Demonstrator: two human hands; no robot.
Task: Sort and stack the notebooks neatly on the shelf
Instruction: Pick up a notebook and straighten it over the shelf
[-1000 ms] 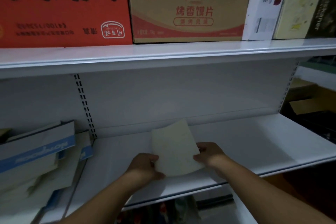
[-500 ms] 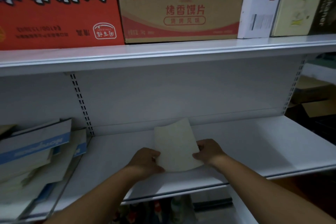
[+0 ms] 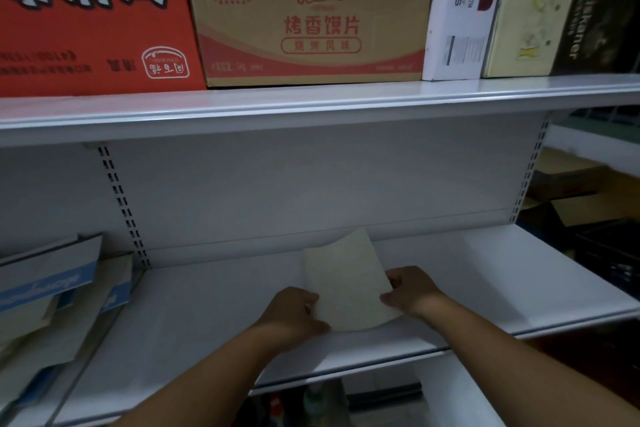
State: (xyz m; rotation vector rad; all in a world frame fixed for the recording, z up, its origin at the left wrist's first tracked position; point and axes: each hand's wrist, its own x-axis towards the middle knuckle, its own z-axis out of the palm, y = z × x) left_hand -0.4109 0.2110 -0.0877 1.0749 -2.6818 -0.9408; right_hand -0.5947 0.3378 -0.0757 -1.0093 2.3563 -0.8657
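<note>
White metal shelving fills the view, and on its lower shelf [image 3: 485, 274], about the middle of the board, is a pale cream notebook [image 3: 346, 284] turned slightly askew, with one far corner pointing toward the back panel. Whether it lies fully flat on the board cannot be told. The left hand [image 3: 294, 314] grips its left edge with curled fingers, and the right hand [image 3: 412, 291] holds its right edge the same way, so both hands are closed on the notebook. In the next bay to the left, beyond a slotted upright, sits a loose pile of notebooks [image 3: 45, 315] with white and blue covers, leaning unevenly. On the upper shelf [image 3: 311, 104] stand a red box [image 3: 86, 10], a brown carton [image 3: 311, 10], a white box [image 3: 460, 17], a pale yellow box [image 3: 530, 10] and a dark box [image 3: 595, 10], side by side.
</note>
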